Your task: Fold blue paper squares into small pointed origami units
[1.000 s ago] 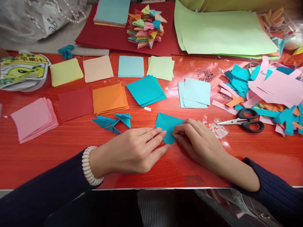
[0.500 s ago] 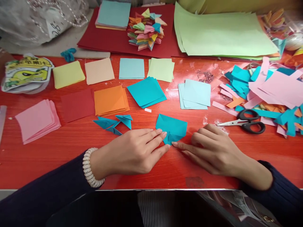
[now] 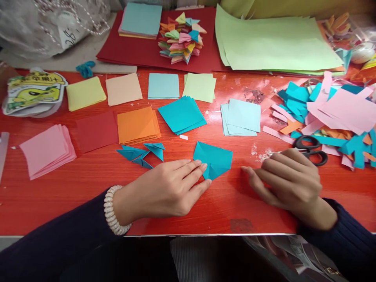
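A small folded teal paper (image 3: 217, 158) lies on the red table, with a flap creased near its lower corner. My left hand (image 3: 173, 188) rests on its left side, fingers stretched out flat and the thumb at the lower edge. To the right of the paper and apart from it is my right hand (image 3: 286, 182). Its fingers are loosely bent, the thumb stands away from them, and nothing shows in it. Black-handled scissors (image 3: 315, 143) lie just beyond this hand, their blades mostly hidden by it. Several folded teal pieces (image 3: 141, 154) sit left of the paper.
Square paper stacks spread across the table: pink (image 3: 48, 150), red (image 3: 96, 131), orange (image 3: 138, 125), teal (image 3: 182, 115) and pale blue (image 3: 243, 117). Paper scraps (image 3: 337, 113) are heaped at right. At the back stands a multicoloured folded-paper model (image 3: 182, 39) beside large green sheets (image 3: 276, 43).
My right hand has drawn back to the right from the teal paper's lower corner, lifting and now covering the scissor blades. My left hand has stayed on the paper.
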Available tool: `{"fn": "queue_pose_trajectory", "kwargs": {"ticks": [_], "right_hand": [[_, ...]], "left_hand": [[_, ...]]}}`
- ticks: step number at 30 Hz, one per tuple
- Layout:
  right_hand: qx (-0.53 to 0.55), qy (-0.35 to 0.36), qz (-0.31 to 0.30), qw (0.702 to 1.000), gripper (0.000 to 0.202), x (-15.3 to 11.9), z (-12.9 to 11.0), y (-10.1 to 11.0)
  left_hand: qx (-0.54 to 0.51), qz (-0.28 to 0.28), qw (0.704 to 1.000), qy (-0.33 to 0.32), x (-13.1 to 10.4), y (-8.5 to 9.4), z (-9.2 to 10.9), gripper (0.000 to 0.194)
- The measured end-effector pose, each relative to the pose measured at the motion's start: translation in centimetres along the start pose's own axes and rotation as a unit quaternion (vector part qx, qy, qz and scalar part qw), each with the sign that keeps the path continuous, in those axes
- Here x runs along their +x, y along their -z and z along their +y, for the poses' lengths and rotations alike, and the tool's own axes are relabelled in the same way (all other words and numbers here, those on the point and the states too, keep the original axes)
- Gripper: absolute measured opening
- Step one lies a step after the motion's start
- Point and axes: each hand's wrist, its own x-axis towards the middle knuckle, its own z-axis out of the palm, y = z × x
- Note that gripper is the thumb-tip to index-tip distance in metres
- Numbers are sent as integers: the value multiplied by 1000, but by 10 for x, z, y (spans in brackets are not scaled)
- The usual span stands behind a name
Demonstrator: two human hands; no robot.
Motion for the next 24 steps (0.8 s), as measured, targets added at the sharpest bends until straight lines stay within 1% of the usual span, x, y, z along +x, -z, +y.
{"fn": "queue_pose_trajectory", "kwargs": {"ticks": [2,4,6,8,10,13,16,18,19,21,24], "right_hand": [[29,29,9,999,6,4,0,2],[63,77,-22,995,18,8,-1,2],[77,98,-72,990,25,11,-2,0],[90,93,-105,986,28,11,-4,-3],[122,94,-120,981,27,10,-6,-5],[171,90,-141,971,27,7,-4,-5],[188,29,-146,971,35,3,5,-3],[186,-28,-121,975,41,3,12,-1],[185,-41,-108,976,43,4,15,0],[181,-29,-108,977,43,7,19,0],[174,18,-144,974,41,8,19,-3]], "left_hand": [[-15,1,1000,7,0,0,-2,21],[-38,0,999,12,-1,-1,-5,24],[-43,-2,999,15,-1,-2,-6,24],[-27,0,999,20,0,-4,-5,19],[-9,11,1000,20,1,-7,-1,15],[7,18,1000,9,4,-9,2,17],[1,6,1000,11,4,-8,-1,22],[-21,6,1000,14,3,-8,-5,25],[-33,8,999,17,2,-8,-6,26],[-51,12,998,29,0,-9,-8,25],[-58,4,997,51,-2,-12,-7,26]]}}
